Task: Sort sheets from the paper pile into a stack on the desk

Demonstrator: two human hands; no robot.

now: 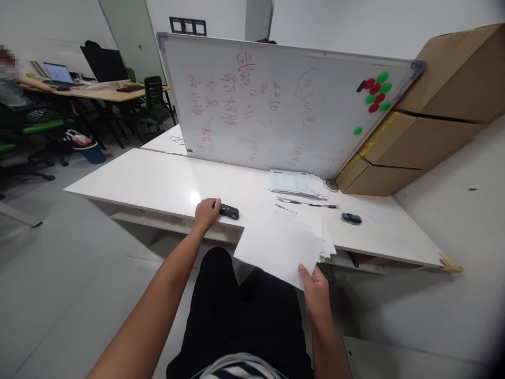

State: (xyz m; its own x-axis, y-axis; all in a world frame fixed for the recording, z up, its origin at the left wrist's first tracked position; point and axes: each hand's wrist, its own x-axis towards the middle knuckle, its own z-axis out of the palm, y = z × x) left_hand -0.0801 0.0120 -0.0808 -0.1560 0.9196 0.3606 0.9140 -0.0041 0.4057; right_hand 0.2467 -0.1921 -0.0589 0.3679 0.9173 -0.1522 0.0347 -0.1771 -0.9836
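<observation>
My left hand (208,213) is closed around one end of a black stapler (229,211) near the front edge of the white desk. Between thumb and fingers, my right hand (316,296) pinches the near corner of a white sheet of paper (278,247); whether more than one sheet is in the grip I cannot tell. The sheet sticks out past the desk edge and partly covers a loose pile of papers (328,243) under it. Behind them lies a pen (307,203), and farther back a stack of printed papers (294,184).
A whiteboard (244,105) with red writing and magnets stands along the back of the desk (158,176). Cardboard boxes (437,142) are piled at the right. A small dark object (351,218) lies right of the pen. A person (16,84) sits at another table, far left.
</observation>
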